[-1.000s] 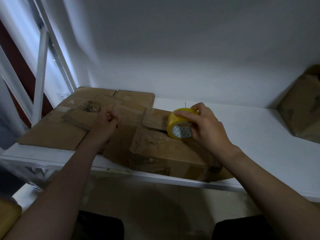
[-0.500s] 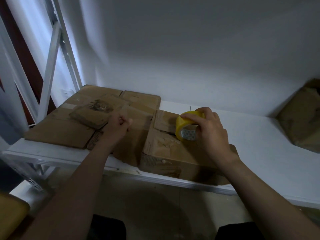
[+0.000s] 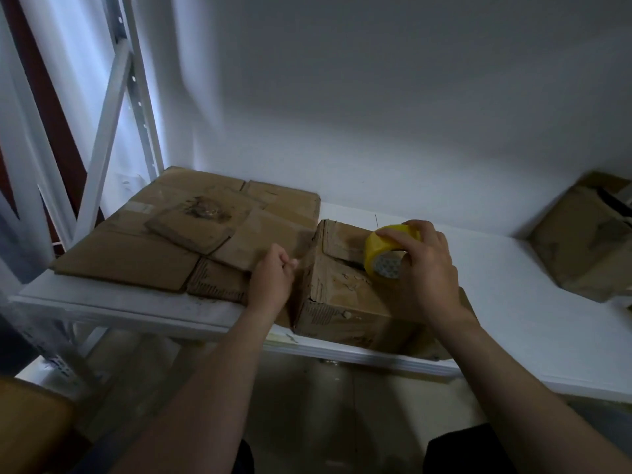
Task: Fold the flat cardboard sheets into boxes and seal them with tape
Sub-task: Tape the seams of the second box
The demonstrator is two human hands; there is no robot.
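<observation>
white-painted and set against a pale wall (image 3: 376,97), the shelf (image 3: 513,302) is carrying all the cardboard. at its front edge a worn cardboard box (image 3: 342,295) is sitting with its top flaps folded down, the paper skin scuffed and peeling in places. a yellow tape roll (image 3: 386,249) is standing on edge on top of the box, toward the back right of the lid, its printed core facing the camera. the right grip (image 3: 431,265) is grasping the roll from the right, with fingers curling over its upper rim and the forearm reaching in across the box's right side. the left grip (image 3: 272,282) is hovering just beside the box's upper left edge, with fingers curled in and thumb pressing against the forefinger; whether a tape end is being pinched there i cannot tell. to the left, flat cardboard sheets (image 3: 136,265) are lying in overlapping layers, reaching right up to the box, with one smaller stained piece resting askew on top. well apart at the far right, a second box (image 3: 581,241) is leaning tilted by the wall. at the left end, a perforated metal upright (image 3: 136,97) and a slanting brace (image 3: 102,124) are framing the rack. below the shelf lip, a dim floor (image 3: 307,405) is showing between the two forearms.
</observation>
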